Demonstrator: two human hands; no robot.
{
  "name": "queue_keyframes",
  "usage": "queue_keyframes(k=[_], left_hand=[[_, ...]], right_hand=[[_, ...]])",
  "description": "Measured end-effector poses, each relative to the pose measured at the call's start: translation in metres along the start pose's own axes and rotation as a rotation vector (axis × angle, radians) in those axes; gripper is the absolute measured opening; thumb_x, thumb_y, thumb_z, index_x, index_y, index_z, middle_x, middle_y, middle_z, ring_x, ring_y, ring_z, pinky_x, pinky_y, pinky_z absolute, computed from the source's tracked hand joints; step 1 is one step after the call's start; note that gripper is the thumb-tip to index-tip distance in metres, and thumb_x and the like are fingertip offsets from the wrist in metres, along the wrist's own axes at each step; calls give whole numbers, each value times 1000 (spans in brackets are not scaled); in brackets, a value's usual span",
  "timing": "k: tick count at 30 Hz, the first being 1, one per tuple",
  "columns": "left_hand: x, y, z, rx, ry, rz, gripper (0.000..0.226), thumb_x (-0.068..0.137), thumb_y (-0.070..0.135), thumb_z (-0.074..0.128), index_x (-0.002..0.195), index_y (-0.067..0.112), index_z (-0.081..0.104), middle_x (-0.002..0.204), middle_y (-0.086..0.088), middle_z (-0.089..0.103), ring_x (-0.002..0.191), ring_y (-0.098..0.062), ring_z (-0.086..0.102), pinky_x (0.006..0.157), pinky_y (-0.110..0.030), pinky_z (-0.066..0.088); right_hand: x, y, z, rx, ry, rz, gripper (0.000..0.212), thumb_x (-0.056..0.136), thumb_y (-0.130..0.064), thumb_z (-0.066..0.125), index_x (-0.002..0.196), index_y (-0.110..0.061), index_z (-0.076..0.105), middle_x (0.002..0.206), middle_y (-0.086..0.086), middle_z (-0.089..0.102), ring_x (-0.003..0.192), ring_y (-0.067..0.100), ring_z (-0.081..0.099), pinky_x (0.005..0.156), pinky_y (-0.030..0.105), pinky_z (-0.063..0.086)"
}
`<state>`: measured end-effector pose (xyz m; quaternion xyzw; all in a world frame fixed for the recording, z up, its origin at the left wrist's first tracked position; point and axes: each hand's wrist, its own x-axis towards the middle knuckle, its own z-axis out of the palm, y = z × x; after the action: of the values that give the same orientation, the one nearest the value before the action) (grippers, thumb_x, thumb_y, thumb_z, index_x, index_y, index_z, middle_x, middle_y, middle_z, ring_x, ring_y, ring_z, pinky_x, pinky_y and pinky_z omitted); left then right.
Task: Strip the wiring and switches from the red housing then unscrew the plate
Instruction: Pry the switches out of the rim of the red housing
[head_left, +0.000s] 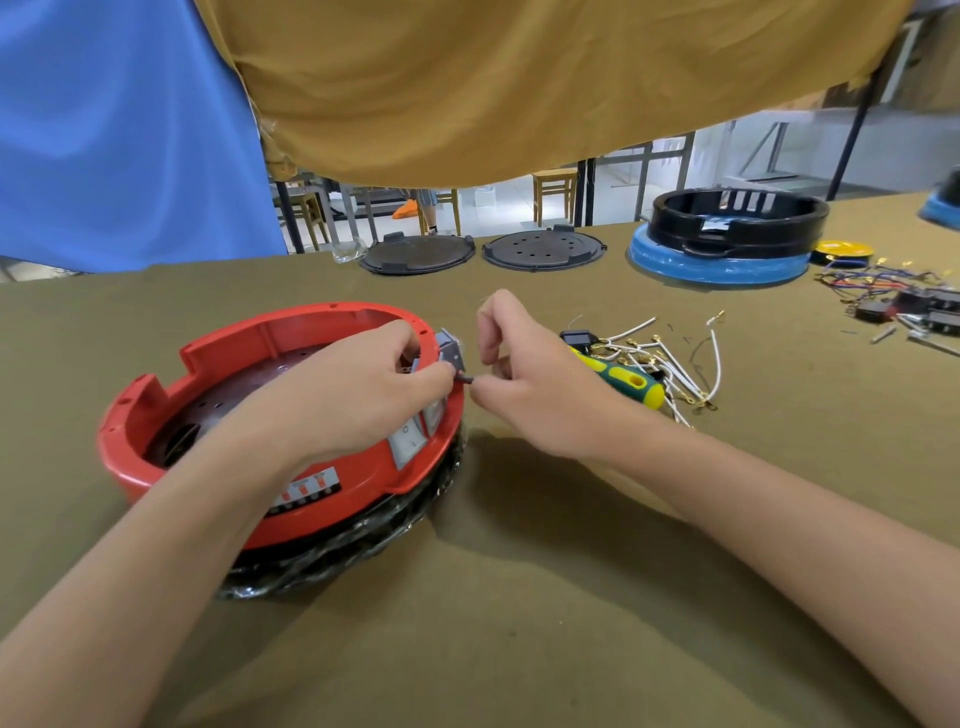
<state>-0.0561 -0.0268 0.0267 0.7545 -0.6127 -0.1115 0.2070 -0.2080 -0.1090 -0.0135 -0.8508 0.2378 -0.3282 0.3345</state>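
Observation:
The round red housing (156, 462) lies open side up on a black wrapped base. A dark perforated plate (244, 389) sits inside it. My left hand (353, 395) reaches over the rim and pinches a grey rocker switch (451, 353) that sticks out of the housing's right wall. My right hand (524, 379) is just right of it, fingertips pinching the same switch's lower dark end. Two more grey switches (415, 436) remain set in the wall below.
A green-yellow screwdriver (628, 382), a loose black switch (576, 339) and white wires (675, 364) lie right of my right hand. Farther back stand two dark round plates (418, 253), a black housing on a blue base (737, 228), and more wires and switches (904, 293).

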Motion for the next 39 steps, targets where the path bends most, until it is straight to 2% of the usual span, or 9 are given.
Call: queue_keyframes(k=[8,12,16,18,23,27,31,34,39], left_hand=[[-8,4,2,-195,-147,37,13,92,45,57,97,33,62,92,10,71,88,-12,68,91,-44,53],[-9,4,1,-204,-151,32,16,91,48,56,97,34,62,92,11,71,86,-10,68,90,-42,54],[-10,3,0,-182,-146,34,20,90,53,56,100,36,61,94,11,71,88,-10,67,90,-42,54],[-11,3,0,-152,-127,17,24,88,56,56,102,37,60,96,11,70,88,-10,68,87,-41,56],[-12,2,-1,45,22,66,37,84,65,52,91,31,63,81,11,66,75,-5,61,64,-27,47],[-18,0,-4,206,185,216,48,78,69,46,80,26,67,69,9,66,66,-5,60,62,-35,52],[-25,-5,-9,273,142,311,65,73,79,38,87,24,69,71,5,67,61,-11,60,58,-38,54],[-27,-8,-11,230,63,331,52,74,74,46,92,30,67,74,7,65,68,-9,59,55,-27,49],[-25,-7,-8,279,122,339,68,81,76,38,99,19,70,81,3,70,72,-13,63,67,-40,54]], right_hand=[[13,-1,-21,-21,-35,5,16,89,6,48,99,-6,43,87,4,45,65,10,36,58,17,31],[7,2,-25,8,-30,80,21,95,-5,43,110,-16,54,108,3,52,60,-6,45,56,10,36],[1,8,-27,-120,-130,61,24,93,-28,61,117,-28,57,116,-11,47,95,-6,51,76,13,38],[1,11,-25,-205,-124,42,22,92,-34,65,112,-27,60,114,-10,48,97,-4,51,79,13,37],[8,14,-41,-232,63,54,15,89,-37,66,101,-30,60,107,-12,53,76,-3,52,67,14,37],[12,23,-64,-339,228,205,11,88,-29,66,94,-20,67,94,-3,63,77,10,57,61,21,42],[11,36,-75,-436,191,314,17,90,-26,64,97,-11,69,94,8,69,87,23,65,59,24,45],[10,38,-76,-445,142,353,21,90,-33,67,99,-13,69,92,4,68,86,22,64,63,28,50],[11,44,-86,-486,135,465,19,89,-31,68,93,-12,67,94,9,70,86,21,64,67,31,53]])
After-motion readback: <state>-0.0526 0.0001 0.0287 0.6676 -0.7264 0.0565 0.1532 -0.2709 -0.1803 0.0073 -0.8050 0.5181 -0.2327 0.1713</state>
